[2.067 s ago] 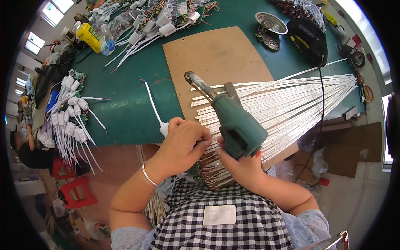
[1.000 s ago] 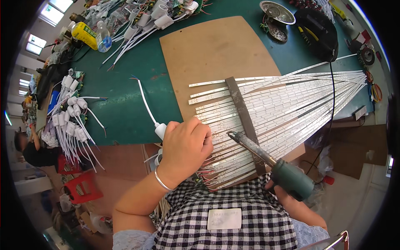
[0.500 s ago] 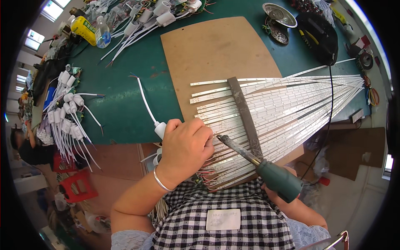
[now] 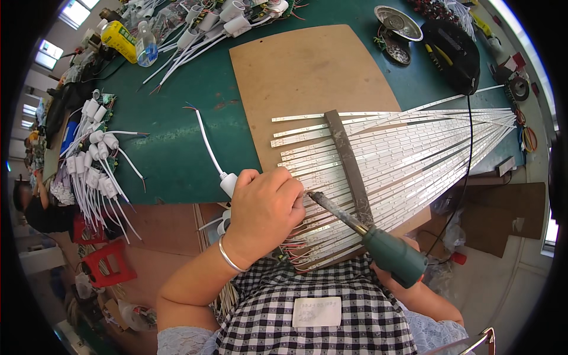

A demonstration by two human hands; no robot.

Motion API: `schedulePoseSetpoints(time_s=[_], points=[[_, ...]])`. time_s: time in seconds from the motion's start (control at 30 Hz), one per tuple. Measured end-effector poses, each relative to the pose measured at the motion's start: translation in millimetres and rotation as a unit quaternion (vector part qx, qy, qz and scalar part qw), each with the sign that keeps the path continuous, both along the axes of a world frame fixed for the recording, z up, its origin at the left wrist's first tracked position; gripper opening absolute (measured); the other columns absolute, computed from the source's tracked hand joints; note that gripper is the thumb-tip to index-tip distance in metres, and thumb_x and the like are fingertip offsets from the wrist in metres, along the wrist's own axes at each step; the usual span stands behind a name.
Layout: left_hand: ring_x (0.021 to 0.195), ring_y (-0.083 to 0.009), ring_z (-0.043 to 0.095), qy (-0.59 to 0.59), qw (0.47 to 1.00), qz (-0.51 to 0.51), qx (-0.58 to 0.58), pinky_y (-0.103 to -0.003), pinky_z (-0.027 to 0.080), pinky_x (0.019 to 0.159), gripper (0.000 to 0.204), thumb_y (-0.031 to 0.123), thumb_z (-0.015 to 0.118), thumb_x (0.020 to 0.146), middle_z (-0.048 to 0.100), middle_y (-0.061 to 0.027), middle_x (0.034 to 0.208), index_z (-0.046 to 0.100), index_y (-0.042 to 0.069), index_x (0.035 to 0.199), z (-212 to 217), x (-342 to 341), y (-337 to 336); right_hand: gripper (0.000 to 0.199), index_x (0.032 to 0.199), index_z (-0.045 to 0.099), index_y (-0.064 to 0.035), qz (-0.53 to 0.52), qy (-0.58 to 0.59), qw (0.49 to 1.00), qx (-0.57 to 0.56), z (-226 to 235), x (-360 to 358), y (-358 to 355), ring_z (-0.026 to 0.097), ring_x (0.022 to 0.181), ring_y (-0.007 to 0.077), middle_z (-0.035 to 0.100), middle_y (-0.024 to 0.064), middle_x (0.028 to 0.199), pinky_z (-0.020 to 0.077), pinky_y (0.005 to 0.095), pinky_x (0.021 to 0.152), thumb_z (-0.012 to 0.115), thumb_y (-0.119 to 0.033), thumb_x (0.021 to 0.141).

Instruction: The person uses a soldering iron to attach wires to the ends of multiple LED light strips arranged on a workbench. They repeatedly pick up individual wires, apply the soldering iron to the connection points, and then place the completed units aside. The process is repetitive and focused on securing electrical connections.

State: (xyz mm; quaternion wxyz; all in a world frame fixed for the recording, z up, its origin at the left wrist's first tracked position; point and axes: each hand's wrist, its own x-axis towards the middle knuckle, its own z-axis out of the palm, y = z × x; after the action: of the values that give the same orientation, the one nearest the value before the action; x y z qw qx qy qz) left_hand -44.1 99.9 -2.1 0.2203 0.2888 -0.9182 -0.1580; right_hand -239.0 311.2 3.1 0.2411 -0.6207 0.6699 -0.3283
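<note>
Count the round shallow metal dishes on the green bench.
2: a silver foil dish at the far edge, and a darker dish just in front of it, touching it, left of the black case. Clutter may hide others.

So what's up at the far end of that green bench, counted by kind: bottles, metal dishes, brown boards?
Bottles: 2, a yellow bottle and a clear bottle
Metal dishes: 2, a bright dish and a darker dish
Brown boards: 1, the brown board
Total: 5
</note>
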Motion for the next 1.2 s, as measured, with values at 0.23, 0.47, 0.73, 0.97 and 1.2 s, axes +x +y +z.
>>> schedulePoseSetpoints(time_s=[0.23,0.47,0.73,0.97,1.2], points=[[0.066,-0.0193,0.052,-0.007,1.000,-0.004,0.004,-0.033,0.035,0.066,0.014,0.006,0.068,0.066,0.052,-0.0008,0.073,0.057,0.011,0.073,1.2,-1.0,-0.3,0.028,0.103,0.061,0.0025,-0.129,-0.272,0.953,0.020,6.2,3.5,-4.1,0.065,0.069,0.0180,0.065,0.0079,0.078,0.0507,0.0293,0.067,0.064,-0.013,0.080],[0.066,-0.0189,0.055,-0.019,1.000,0.003,0.008,-0.033,0.035,0.065,0.013,0.007,0.068,0.066,0.052,-0.0005,0.072,0.058,0.011,0.073,2.7,-0.3,0.4,0.032,0.104,0.060,0.0032,-0.161,-0.312,0.935,0.053,1.7,1.2,3.3,0.064,0.065,0.0174,0.065,0.0078,0.073,0.0508,0.0299,0.064,0.061,-0.020,0.083],[0.067,-0.0192,0.055,-0.030,1.000,0.008,0.002,-0.033,0.036,0.064,0.013,0.006,0.069,0.066,0.053,-0.0002,0.072,0.058,0.011,0.073,3.6,-2.1,2.2,0.037,0.112,0.056,0.0047,-0.145,-0.288,0.945,0.045,-15.5,-9.2,16.9,0.064,0.064,0.0173,0.065,0.0097,0.076,0.0503,0.0300,0.062,0.060,-0.019,0.084],[0.067,-0.0195,0.054,-0.021,1.000,0.011,0.002,-0.034,0.035,0.062,0.013,0.007,0.069,0.067,0.053,-0.0004,0.071,0.058,0.011,0.072,3.7,0.0,2.6,0.040,0.122,0.050,0.0014,-0.151,-0.335,0.930,0.006,-23.6,-6.0,17.2,0.054,0.063,0.0104,0.061,0.0081,0.079,0.0415,0.0226,0.054,0.053,-0.018,0.088],[0.068,-0.0210,0.055,-0.040,0.999,0.021,0.023,-0.035,0.037,0.060,0.011,0.012,0.069,0.070,0.054,-0.0015,0.071,0.059,0.011,0.075,5.9,3.0,6.9,0.042,0.124,0.049,0.0015,-0.143,-0.345,0.928,0.000,-18.3,-6.6,13.7,0.058,0.069,0.0122,0.059,0.0096,0.099,0.0410,0.0206,0.049,0.056,-0.019,0.088]])
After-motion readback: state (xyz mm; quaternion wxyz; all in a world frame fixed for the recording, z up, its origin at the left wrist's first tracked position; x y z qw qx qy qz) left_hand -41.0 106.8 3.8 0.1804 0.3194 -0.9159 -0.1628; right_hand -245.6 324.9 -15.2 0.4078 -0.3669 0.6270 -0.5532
